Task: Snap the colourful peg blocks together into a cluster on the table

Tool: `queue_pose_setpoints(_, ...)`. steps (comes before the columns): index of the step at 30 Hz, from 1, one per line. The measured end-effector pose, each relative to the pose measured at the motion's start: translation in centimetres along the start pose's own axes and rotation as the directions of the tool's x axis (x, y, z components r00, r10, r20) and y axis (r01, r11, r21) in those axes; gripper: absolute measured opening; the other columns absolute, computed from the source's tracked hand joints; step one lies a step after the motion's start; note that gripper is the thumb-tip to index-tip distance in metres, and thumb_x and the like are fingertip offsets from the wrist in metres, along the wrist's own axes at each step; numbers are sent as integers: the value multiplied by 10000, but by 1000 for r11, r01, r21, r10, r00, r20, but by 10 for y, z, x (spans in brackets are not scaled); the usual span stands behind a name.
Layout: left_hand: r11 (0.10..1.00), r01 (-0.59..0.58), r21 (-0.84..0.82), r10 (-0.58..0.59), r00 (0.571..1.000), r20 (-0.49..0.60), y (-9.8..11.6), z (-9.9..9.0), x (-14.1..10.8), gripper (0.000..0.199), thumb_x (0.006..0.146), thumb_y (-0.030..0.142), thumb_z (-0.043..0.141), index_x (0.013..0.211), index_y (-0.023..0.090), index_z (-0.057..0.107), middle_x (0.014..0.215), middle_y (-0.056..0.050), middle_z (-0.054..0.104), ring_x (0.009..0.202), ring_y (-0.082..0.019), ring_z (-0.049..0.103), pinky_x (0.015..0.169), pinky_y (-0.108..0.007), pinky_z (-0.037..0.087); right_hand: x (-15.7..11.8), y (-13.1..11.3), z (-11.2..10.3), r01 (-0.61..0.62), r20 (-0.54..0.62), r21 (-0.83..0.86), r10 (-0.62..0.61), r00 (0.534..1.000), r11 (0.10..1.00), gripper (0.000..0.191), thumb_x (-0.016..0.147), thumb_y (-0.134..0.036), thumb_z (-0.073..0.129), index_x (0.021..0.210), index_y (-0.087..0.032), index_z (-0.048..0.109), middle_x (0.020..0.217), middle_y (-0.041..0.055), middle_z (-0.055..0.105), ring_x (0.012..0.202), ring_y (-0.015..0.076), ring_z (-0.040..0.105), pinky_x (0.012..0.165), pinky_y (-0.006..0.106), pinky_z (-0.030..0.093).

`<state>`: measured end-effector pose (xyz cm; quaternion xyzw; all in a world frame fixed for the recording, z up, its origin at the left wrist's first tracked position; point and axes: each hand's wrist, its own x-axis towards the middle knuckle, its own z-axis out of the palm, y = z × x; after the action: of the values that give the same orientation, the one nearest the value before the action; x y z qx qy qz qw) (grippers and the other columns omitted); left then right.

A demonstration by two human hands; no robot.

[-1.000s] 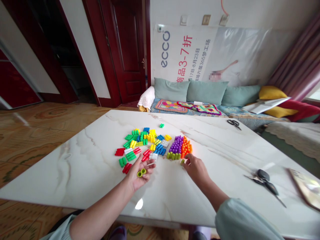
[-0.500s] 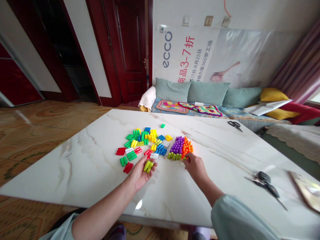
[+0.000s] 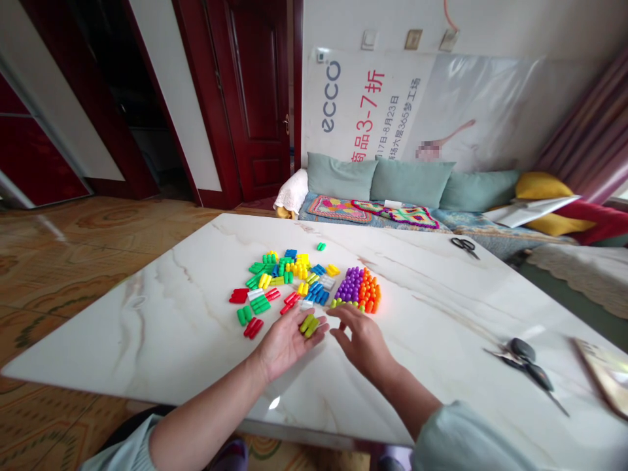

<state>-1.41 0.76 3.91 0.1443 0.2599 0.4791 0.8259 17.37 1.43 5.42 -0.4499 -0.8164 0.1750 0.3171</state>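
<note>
Olive pieces (image 3: 309, 325) lie across the loosely spread left fingers (image 3: 320, 333); right fingers (image 3: 345, 314), seemingly parted, hover beside.

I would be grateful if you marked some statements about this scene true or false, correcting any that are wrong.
1. The yellow-green pieces lie on the left-hand grip. True.
2. The left-hand grip is turned palm down. False: its palm faces up.
3. The right-hand grip has its thumb and forefinger parted. True.
4. The purple cluster stands beside the orange cluster. True.
5. In the picture, the purple cluster is to the right of the orange cluster. False: it is to the left.
6. The red blocks are stacked on the purple cluster. False: the red blocks lie on the table, left of that cluster.
</note>
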Motion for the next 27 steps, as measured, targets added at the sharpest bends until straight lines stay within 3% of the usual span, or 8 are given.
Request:
queue_pose_setpoints(3,1000,9,10,-10,995,100,-4,-2,0,326,953,407,429,1025,122,570,984,-96,620,890,-170,637,833,-323,536,-1,-12,9,125,132,2,-124,983,992,243,840,-163,555,1053,-251,631,1129,26,623,992,150,585,841,235,446)
queue_pose_setpoints(5,999,22,27,-26,988,150,-6,-4,0,328,941,417,456,1025,127,583,994,-88,614,884,-160,623,824,-315,529,0,-13,12,118,162,-37,-111,981,992,204,846,-164,552,1012,-238,644,1073,33,634,1010,162,572,852,242,441)
queue_pose_setpoints(10,998,26,60,-39,976,216,-10,-5,-2,256,906,334,558,1081,150,590,1092,-73,604,992,-156,594,929,-314,468,2,-12,12,30,131,-121,-14,991,992,182,824,-136,556,974,-186,648,911,40,639,887,165,577,796,250,446)
queue_pose_setpoints(15,991,34,131,-70,959,275,-12,-5,-3,302,905,311,565,1162,152,575,1110,-92,620,1021,-175,594,940,-351,456,2,-12,6,41,64,-133,-32,997,990,212,854,-158,522,1009,-203,659,997,60,612,931,165,568,791,244,438)
queue_pose_setpoints(18,982,4,188,-49,970,237,-12,-6,-2,390,877,330,601,1223,160,539,1247,-125,577,1153,-236,554,957,-383,447,5,-5,5,-111,-6,-129,111,994,985,187,868,-164,502,958,-191,663,938,57,620,848,149,585,743,229,434)
queue_pose_setpoints(21,962,-42,271,18,996,89,-11,-8,1,517,845,319,639,1308,173,458,1309,-154,547,1157,-264,569,958,-386,446,8,8,6,-257,-18,-159,258,966,953,180,845,-137,508,944,-168,654,927,64,641,831,150,601,723,222,421)
queue_pose_setpoints(24,921,-70,384,92,995,-40,-11,-10,4,598,827,284,659,1353,154,405,1270,-176,577,1086,-253,618,956,-379,451,8,19,8,-308,33,-238,324,945,921,205,832,-130,505,964,-167,657,963,74,660,872,165,612,735,229,405)
queue_pose_setpoints(27,888,-87,452,115,993,-36,-11,-11,3,569,820,296,671,1326,147,457,1275,-178,575,1093,-256,615,982,-395,442,8,25,11,-321,70,-293,355,932,901,223,841,-148,492,994,-165,653,998,82,668,894,176,617,727,236,395)
